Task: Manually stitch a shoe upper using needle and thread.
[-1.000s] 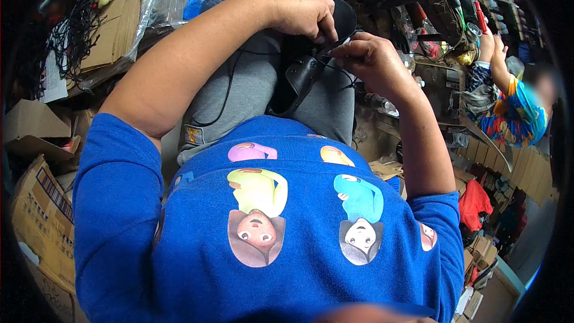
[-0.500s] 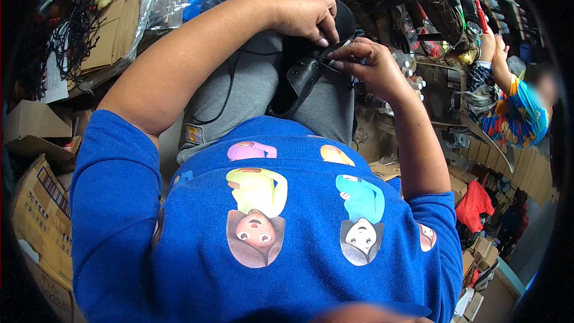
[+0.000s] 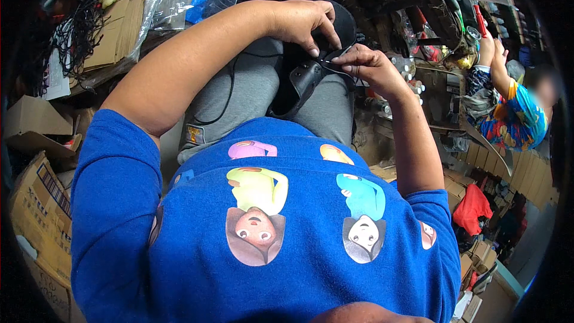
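Note:
A black leather shoe with eyelets rests on my lap, its heel end toward me and its rounded toe away from me. A thin black shoelace trails from it over my left thigh. My left hand reaches over the shoe from the left, thumb and fingers closed on the shoe's upper by the eyelets. From the right, my right hand pinches the lace close to the eyelets, thumb against forefinger. A small light spot shows between the two hands, too small to make out.
At the left are a tangle of black laces, flat cardboard and open boxes. Clear plastic wrap lies ahead. Small bottles and cluttered machinery stand at the right. Another person works at the far right.
My left hand has come slightly nearer to me, its fingers moving over the eyelets. My right hand has shifted a little right and toward me, still pinching the lace.

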A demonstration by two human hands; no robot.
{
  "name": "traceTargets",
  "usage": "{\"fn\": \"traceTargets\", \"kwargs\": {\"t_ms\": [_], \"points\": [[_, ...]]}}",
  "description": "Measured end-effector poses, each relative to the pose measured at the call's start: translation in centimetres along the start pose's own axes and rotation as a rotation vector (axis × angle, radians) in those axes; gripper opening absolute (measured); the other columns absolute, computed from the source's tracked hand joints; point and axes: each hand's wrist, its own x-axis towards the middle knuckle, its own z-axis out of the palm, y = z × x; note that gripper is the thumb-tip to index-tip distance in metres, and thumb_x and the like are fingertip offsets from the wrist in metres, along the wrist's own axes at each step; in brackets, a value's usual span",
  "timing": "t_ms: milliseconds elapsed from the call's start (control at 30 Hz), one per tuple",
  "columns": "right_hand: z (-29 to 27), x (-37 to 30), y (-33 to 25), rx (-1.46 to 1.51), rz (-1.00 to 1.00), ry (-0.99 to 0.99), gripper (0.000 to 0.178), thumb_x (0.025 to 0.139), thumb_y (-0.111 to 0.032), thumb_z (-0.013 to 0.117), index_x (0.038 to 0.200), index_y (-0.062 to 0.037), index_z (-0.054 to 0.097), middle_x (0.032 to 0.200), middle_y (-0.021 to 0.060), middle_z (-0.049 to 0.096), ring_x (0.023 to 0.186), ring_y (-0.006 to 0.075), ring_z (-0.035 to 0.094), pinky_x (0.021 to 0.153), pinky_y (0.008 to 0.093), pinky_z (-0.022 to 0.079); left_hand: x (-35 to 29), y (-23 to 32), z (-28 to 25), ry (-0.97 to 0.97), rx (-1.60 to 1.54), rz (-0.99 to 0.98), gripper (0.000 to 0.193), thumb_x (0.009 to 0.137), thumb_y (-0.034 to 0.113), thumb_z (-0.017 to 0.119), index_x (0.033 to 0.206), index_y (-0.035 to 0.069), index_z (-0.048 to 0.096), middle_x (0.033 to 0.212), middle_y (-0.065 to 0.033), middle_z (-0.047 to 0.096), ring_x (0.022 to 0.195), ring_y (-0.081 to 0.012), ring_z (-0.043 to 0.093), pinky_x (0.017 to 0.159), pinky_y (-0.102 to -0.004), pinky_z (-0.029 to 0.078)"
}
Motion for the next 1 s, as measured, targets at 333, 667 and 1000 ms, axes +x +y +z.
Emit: {"fn": "traceTargets", "kwargs": {"t_ms": [333, 667, 1000], "points": [[4.8, -1.0, -2.3, -0.306, -0.101, 0.407, 0.014, 0.079, -0.005, 0.074, 0.093, -0.0085, 0.075, 0.084, 0.0082, 0.065, 0.073, 0.0177, 0.065, 0.069, 0.0301, 0.052, -0.2, -0.2, 1.9, 0.207, -0.046, 0.067, 0.058, 0.065, 0.006, 0.082, 0.119, 0.019, 0.069, 0.119, -0.0097, 0.052, 0.111, -0.0286, 0.056, 0.095, -0.0347, 0.048], [5.9, -4.4, -3.5, -0.719, -0.179, 0.434, 0.03, 0.081, -0.003, 0.067, 0.108, -0.0152, 0.072, 0.081, 0.0106, 0.053, 0.078, 0.0309, 0.056, 0.07, 0.0406, 0.047, -9.7, 0.4, 1.5, 0.341, 0.313, -0.179, 0.027, 0.075, 0.01, 0.072, 0.097, 0.002, 0.059, 0.107, -0.0178, 0.053, 0.095, -0.0364, 0.061, 0.086, -0.0431, 0.05], [9.2, -4.0, -2.3, -0.916, -0.255, 0.519, 0.042, 0.08, -0.004, 0.062, 0.12, -0.0136, 0.065, 0.082, 0.0079, 0.052, 0.086, 0.0268, 0.057, 0.091, 0.0424, 0.041, -13.7, 1.3, -1.1, 0.612, -0.034, -0.276, 0.03, 0.089, 0.002, 0.048, 0.114, 0.007, 0.065, 0.108, -0.0117, 0.052, 0.086, -0.0174, 0.054, 0.081, -0.0285, 0.045]]}}
